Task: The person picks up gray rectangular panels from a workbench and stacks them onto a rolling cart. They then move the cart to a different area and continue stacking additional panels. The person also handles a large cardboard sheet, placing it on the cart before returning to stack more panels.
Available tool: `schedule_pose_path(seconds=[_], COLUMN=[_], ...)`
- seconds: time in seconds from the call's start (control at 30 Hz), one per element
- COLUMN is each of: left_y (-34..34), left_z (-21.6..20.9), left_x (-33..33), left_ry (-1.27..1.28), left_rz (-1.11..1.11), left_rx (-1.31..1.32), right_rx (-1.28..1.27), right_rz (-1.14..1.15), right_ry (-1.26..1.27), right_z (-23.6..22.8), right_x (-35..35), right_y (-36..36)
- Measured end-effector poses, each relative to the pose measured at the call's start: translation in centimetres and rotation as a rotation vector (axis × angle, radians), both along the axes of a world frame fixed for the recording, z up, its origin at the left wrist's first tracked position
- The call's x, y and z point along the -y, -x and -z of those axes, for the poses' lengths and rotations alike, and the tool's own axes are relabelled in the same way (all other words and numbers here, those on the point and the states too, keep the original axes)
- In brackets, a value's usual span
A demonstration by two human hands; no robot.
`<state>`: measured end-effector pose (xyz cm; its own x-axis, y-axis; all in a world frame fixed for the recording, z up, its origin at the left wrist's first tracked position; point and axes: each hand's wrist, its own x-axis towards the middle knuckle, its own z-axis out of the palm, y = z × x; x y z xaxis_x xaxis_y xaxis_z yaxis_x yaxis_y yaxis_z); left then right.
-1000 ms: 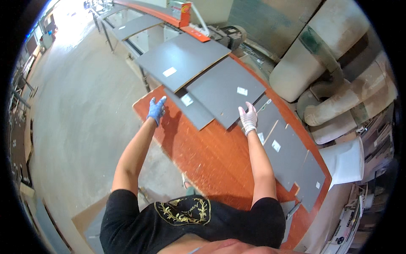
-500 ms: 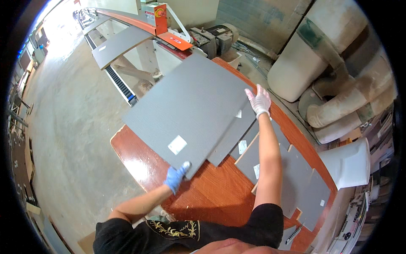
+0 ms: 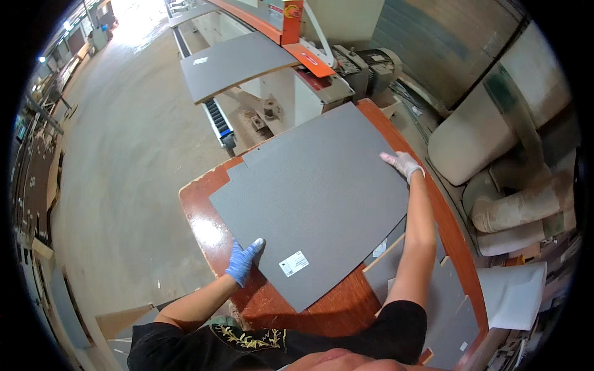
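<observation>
A large flat grey panel [image 3: 322,198] with a white label [image 3: 293,263] near its close corner lies over a reddish-brown table. My left hand [image 3: 243,261], in a blue glove, grips its left edge, thumb on top and fingers hidden at the side. On the far right edge, my right hand [image 3: 405,164] in a whitish glove holds the panel, thumb over the surface. Another grey panel [image 3: 234,175] peeks out beneath at the left. More grey boards [image 3: 442,284] with pale raw edges lie by my right forearm.
The wooden tabletop [image 3: 201,201] has a rounded left corner. Beyond it stands an orange and white machine [image 3: 292,25], carrying a grey panel [image 3: 241,59] across its rails. A motor [image 3: 378,65] and thick dusty pipes [image 3: 520,204] are at the right; concrete floor [image 3: 117,161] spreads left.
The top panel has turned and come nearer to me, covering more of the boards beneath. My left hand has shifted from beside its near corner to the left edge. The view has swung left.
</observation>
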<state>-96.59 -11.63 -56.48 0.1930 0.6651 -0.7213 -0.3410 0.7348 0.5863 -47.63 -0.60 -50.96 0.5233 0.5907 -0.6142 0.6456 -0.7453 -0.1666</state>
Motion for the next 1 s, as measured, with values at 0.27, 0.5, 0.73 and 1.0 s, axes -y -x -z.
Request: schedule_pose_path(seconds=[0.27,0.5,0.73,1.0], left_y=[25.2,45.0,56.1,64.3], left_z=[-0.3,-1.3,-4.7,-4.0], left_x=[6.8,17.7,22.9,27.7], left_ry=[0.176,0.21,0.22,-0.069], left_rz=[0.282,0.021,-0.118,-0.101], left_rx=[-0.16,-0.077,0.107,-0.126], right_rx=[-0.008,-0.37,-1.025,-0.831], right_rz=[-0.358,-0.088,0.263,0.403], right_ry=[0.228,-0.031,-0.076,-0.091], right_z=[-7.8,-6.0,-3.7,-6.8], right_x=[6.3,16.1,21.6,30.6], right_y=[20.2,40.6,54.0,62.8])
